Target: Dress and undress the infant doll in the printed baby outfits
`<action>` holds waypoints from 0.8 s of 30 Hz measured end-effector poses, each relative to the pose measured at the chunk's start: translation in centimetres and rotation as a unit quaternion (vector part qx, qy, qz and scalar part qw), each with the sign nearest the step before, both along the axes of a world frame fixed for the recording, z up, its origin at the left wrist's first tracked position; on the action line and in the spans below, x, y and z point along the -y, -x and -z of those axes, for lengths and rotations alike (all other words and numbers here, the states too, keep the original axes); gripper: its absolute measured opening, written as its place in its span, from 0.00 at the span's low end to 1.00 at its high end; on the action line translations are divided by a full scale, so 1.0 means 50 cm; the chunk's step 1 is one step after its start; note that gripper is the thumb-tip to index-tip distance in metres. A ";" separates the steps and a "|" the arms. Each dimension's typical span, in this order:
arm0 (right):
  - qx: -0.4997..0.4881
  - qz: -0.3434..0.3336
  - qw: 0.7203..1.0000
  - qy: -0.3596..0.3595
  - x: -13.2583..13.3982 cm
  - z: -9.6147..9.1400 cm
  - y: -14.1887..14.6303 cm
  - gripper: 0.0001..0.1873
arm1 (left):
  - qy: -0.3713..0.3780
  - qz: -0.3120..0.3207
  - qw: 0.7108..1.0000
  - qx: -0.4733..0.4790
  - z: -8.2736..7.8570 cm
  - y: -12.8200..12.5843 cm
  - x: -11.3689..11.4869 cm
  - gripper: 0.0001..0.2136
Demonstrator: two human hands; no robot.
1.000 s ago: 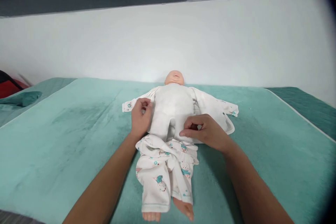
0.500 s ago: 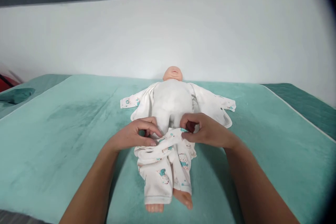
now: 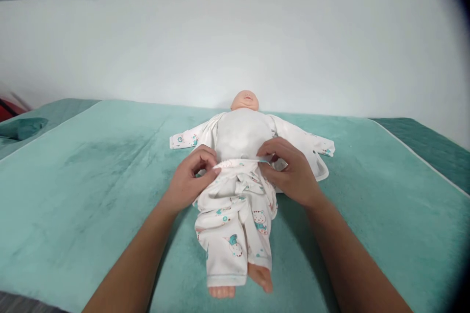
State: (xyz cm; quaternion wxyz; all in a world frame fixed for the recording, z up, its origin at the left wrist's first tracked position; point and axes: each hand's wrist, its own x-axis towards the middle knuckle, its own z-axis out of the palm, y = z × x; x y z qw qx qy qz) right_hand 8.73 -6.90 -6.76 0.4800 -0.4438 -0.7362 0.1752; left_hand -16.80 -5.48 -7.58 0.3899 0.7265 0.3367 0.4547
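A baby doll (image 3: 242,132) lies on its back, head away from me and feet toward me. White printed pants (image 3: 223,225) cover its legs, bunched below the hips, with both feet sticking out of the cuffs. My left hand (image 3: 194,176) pinches the waistband at its left side. At the right side of the waistband, my right hand (image 3: 288,168) grips the fabric between thumb and fingers. The band is stretched across the doll's lower belly. A white printed jacket (image 3: 293,137) is on its arms, hanging open at the front.
The doll rests on a green padded cover (image 3: 103,181) spread over a wide surface. Behind it stands a white wall (image 3: 235,49). Darker green fabric (image 3: 422,142) shows at the right, and a red object (image 3: 9,110) is at the far left edge.
Both hands have moved away from me, up the doll's body, drawing the waistband from the thighs to the lower belly. My left hand has closed on the band.
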 end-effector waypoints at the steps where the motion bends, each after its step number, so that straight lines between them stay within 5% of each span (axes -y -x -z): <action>1: 0.013 0.039 0.999 -0.029 -0.003 0.005 0.001 0.11 | -0.023 -0.048 0.998 0.016 0.009 -0.009 -0.001 0.04; 5: 0.060 0.111 0.991 -0.052 -0.011 0.022 0.002 0.17 | -0.051 -0.182 0.982 0.028 0.042 -0.036 -0.003 0.03; 9: 0.104 0.093 0.988 -0.060 -0.023 0.030 -0.009 0.13 | -0.045 -0.217 0.975 0.005 0.054 -0.047 -0.002 0.04; 12: 0.109 0.102 0.987 -0.053 -0.043 0.036 -0.020 0.13 | 0.003 -0.164 0.986 0.004 0.043 -0.048 -0.004 0.06; 16: -0.008 0.098 0.995 0.015 -0.066 0.044 -0.023 0.13 | 0.122 -0.074 0.990 -0.016 0.014 -0.035 -0.013 0.12; 20: -0.080 0.110 0.988 0.071 -0.061 0.043 -0.017 0.04 | 0.174 -0.004 0.983 -0.060 -0.005 -0.010 -0.019 0.14; 24: -0.053 0.072 0.982 0.166 -0.041 0.033 -0.026 0.13 | 0.210 0.064 0.971 -0.093 -0.014 0.014 -0.018 0.15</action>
